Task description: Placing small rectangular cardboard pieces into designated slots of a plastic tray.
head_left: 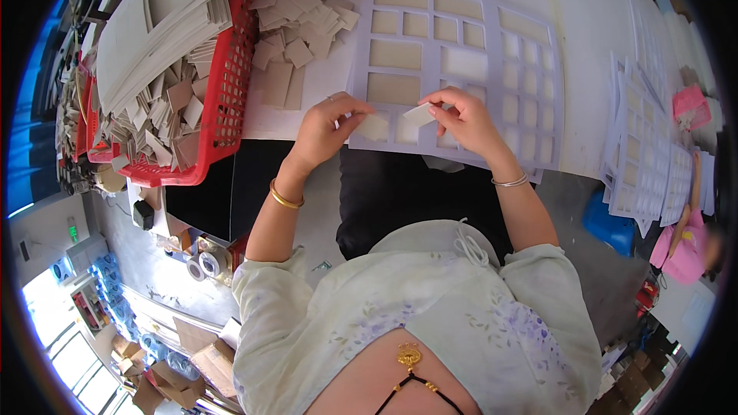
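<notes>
A white sheet with a grid of rectangular windows [430, 54] lies on the table in front of me, most windows backed by beige board. My left hand [327, 129] is closed in a pinch at the sheet's near left corner, with a small pale card [376, 127] at its fingertips. Between the thumb and fingers of my right hand [463, 121] is a small white card [419, 114], tilted above the near row of windows. Part of that row is hidden by the right hand.
Left of the sheet, loose beige cards [304, 19] lie in a heap. A red plastic basket [244, 61] beside them holds large boards and many small pieces. More white grid sheets [642, 126] lie at the right. A person in pink [684, 250] is at the far right.
</notes>
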Available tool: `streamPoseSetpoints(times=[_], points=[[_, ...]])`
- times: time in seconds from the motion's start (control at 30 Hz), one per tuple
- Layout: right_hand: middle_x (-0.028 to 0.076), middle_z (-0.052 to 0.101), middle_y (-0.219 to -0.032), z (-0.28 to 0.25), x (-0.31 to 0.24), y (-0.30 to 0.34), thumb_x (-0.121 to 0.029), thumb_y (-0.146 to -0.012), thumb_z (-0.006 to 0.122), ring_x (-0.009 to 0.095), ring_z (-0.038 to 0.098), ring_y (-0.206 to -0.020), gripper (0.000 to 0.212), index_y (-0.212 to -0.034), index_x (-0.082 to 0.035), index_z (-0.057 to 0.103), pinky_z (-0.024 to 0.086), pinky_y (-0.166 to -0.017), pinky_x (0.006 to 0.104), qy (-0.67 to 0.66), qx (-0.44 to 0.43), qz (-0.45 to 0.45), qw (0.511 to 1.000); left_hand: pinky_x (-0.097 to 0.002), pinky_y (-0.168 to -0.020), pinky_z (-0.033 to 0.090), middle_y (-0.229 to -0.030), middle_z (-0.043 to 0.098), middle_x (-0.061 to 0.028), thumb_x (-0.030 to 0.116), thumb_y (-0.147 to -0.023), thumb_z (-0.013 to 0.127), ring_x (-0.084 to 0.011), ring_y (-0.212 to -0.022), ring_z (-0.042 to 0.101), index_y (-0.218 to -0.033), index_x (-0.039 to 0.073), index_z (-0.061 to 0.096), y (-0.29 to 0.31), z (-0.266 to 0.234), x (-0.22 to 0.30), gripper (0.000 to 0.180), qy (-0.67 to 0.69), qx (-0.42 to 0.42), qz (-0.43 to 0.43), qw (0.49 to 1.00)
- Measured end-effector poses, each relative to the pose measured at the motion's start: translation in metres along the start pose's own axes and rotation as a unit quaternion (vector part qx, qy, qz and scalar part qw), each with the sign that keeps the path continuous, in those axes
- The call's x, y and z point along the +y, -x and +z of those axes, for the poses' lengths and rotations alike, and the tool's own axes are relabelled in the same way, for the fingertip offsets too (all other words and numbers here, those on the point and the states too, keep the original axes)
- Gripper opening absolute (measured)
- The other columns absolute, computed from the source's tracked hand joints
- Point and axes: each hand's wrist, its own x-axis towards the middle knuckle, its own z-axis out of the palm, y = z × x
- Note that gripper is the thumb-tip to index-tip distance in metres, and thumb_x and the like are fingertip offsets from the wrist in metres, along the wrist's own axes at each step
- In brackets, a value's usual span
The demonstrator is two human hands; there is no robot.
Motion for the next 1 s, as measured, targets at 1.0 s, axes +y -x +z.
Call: streamPoseSetpoints(times=[1.0], points=[[0.0,0.057,-0.096,0.058,0.008,0.031,-0.015,-0.078,0.06,0.015,0.053,-0.094,0.013,-0.088,-0.009,0.064,0.038,-0.077,0.0329,0.506,0.08,-0.269,0.816,-0.0387,-0.075,0.048,-0.099,0.063,-0.0017,0.011,-0.075,0.069,-0.0255,-0.092,0.059,-0.095,0.011,0.064,0.023,0.033,0.018,0.021,-0.293,0.018,0.137,0.946]])
